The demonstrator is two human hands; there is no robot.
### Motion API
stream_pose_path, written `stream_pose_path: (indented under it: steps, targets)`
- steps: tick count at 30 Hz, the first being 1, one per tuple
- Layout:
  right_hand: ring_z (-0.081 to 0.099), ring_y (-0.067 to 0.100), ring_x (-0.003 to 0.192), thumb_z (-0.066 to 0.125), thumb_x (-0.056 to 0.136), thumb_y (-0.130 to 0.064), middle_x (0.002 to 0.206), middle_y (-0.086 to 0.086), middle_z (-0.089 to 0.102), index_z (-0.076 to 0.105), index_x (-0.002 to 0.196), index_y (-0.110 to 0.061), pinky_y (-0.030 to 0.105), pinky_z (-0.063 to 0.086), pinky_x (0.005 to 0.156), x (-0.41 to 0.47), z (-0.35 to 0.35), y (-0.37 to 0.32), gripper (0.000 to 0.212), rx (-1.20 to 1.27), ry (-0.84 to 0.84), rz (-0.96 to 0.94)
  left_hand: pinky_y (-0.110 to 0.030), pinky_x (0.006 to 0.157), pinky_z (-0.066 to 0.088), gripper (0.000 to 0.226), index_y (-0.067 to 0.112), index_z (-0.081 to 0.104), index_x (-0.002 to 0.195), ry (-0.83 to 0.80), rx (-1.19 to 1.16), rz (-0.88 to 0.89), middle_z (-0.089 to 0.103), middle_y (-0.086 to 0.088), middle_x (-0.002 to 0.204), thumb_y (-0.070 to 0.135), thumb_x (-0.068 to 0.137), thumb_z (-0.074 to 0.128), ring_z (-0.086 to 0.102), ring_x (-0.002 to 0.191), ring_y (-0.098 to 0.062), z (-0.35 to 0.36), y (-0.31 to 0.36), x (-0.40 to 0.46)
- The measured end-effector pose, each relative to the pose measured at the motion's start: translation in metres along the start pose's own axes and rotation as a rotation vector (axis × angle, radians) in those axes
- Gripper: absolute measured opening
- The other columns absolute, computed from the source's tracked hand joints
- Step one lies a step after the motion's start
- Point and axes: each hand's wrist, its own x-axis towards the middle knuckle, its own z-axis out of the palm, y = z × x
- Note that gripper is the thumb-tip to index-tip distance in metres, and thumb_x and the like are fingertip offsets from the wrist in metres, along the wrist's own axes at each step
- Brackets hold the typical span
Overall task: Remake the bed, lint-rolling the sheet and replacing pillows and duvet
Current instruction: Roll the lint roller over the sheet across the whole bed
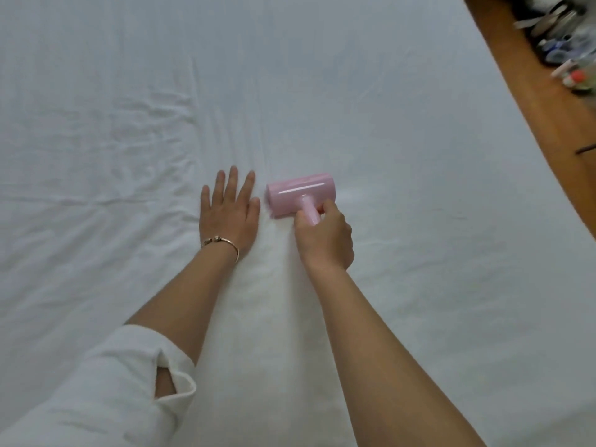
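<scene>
My right hand [324, 235] pinches the lint roller [301, 194] handle; left hand [229, 212] spread flat; creases mid-left could bunch the sheet [419, 140] under it

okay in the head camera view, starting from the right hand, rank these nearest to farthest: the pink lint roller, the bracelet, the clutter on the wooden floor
1. Pink lint roller: gripped by its handle in the right hand, on the sheet.
2. Bracelet: on the left wrist, just to the left.
3. Clutter: on the wooden floor, far upper right, beyond the bed's edge.
</scene>
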Motion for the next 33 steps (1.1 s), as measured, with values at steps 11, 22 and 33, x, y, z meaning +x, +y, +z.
stream_pose_path:
  steps: [11, 22, 33]
  targets:
    - [0.061, 0.029, 0.081, 0.053, 0.089, -0.046, 0.085, 0.000, 0.064, 0.057, 0.095, -0.025, 0.036, 0.051, 0.072, -0.143, -0.041, 0.126, 0.022, -0.013, -0.016, 0.083, -0.038, 0.118, -0.008, 0.054, 0.032, 0.001, 0.154, -0.056, 0.001, -0.025, -0.006, 0.008, 0.162, 0.035, 0.103, 0.018, -0.010, 0.148, -0.014, 0.034, 0.002, -0.196]
    - [0.060, 0.019, 0.078, 0.053, 0.090, -0.045, 0.083, -0.005, 0.060, 0.054, 0.102, -0.030, 0.036, 0.052, 0.068, -0.288, -0.090, 0.263, 0.019, -0.036, -0.063, 0.063, -0.040, 0.118, -0.010, 0.055, 0.028, -0.006, 0.153, -0.079, 0.018, -0.037, -0.012, 0.005, 0.161, 0.036, 0.103, 0.014, -0.014, 0.148, -0.015, 0.079, 0.032, -0.377]
    - [0.058, 0.015, 0.074, 0.051, 0.091, -0.044, 0.080, -0.008, 0.058, 0.050, 0.091, -0.027, 0.030, 0.044, 0.061, -0.368, -0.131, 0.344, 0.017, -0.134, -0.131, 0.109, -0.042, 0.118, -0.012, 0.059, 0.027, -0.015, 0.152, -0.227, 0.107, 0.057, -0.022, 0.004, 0.159, 0.041, 0.102, 0.013, -0.022, 0.146, -0.018, 0.097, 0.043, -0.484]
